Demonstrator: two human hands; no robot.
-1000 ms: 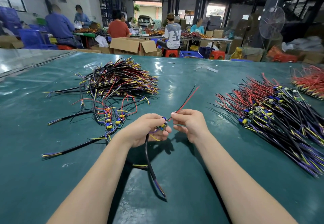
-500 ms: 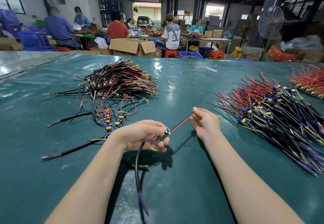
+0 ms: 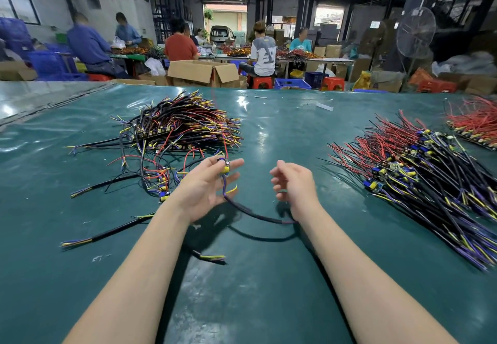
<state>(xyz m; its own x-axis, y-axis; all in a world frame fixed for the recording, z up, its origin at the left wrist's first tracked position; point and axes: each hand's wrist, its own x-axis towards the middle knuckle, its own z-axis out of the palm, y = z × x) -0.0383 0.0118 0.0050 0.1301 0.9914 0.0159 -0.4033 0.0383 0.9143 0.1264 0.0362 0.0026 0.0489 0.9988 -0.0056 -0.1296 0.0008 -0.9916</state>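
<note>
My left hand [image 3: 205, 186] pinches a small circuit board [image 3: 224, 167] with a yellow part at its fingertips, the other fingers spread. A thin red wire [image 3: 225, 143] rises from the board. A black cable [image 3: 252, 213] hangs from it and curves right, low over the green table [image 3: 269, 276]. The cable's purple-tipped end runs behind the heel of my right hand [image 3: 293, 185]. That hand hovers to the right with fingers loosely curled, and nothing shows between them.
A tangled pile of wired boards [image 3: 177, 134] lies left of my hands, with loose cables [image 3: 107, 234] nearer me. An ordered pile of red-and-black harnesses [image 3: 419, 171] lies on the right, another [image 3: 476, 125] beyond it. People work at tables behind cardboard boxes [image 3: 201, 73].
My right hand let go of the red wire and drew back to the right. My left hand turned palm-up and lifted the board. The black cable swung from hanging down toward my right wrist.
</note>
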